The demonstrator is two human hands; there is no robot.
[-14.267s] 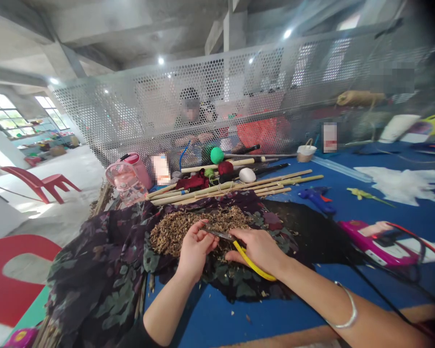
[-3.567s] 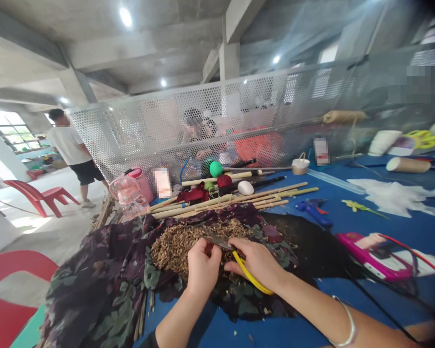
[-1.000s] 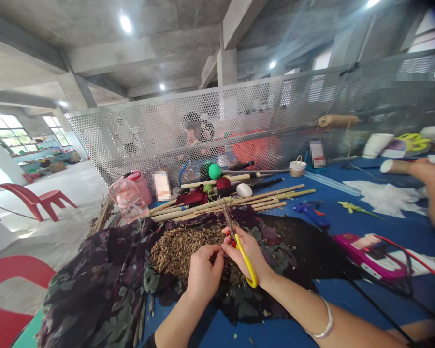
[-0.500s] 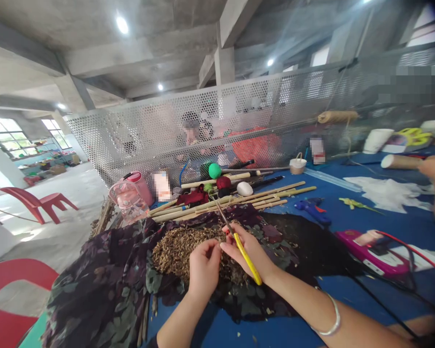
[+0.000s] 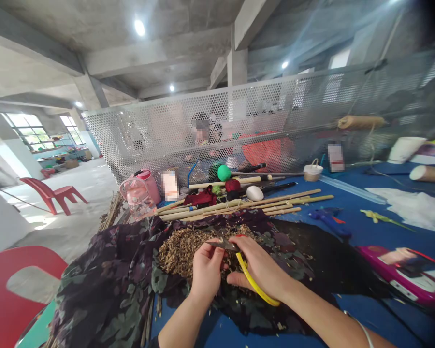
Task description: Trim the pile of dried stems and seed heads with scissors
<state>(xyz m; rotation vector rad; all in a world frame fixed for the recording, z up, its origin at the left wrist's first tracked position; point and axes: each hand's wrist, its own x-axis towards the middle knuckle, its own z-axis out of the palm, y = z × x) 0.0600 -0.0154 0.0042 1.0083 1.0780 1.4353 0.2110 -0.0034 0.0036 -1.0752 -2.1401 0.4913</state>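
"Where are the scissors [image 5: 248, 275]?"

"Blades over the right half of the heap of brown bits [image 5: 179, 251], pointing left, with the yellow handle sloping down past the heap's near right edge."

"Who has them?"

"The right hand [image 5: 263, 268], at the heap's near right. It is curled on the handle, thumb spread apart below."

"And the left hand [image 5: 207, 270]?"

"At the near edge of the heap, fingers bunched narrow by the blade tips. Whether they pinch anything, I can't tell."

"What does the heap lie on?"

"A dark patterned cloth [image 5: 108, 285], which spreads well to the heap's left. Blue counter [image 5: 221, 331] shows on the near side of the heap."

"Anything beyond it?"

"Bamboo sticks [image 5: 203, 210] lie just behind the heap, with a white ball [image 5: 254, 193] and a green ball [image 5: 224, 173] farther back. A pink bottle [image 5: 151, 187] stands behind the heap to its left."

"To its right?"

"A blue glue gun [image 5: 328, 222], right of the heap and slightly behind, and a magenta device [image 5: 395, 280] farther right."
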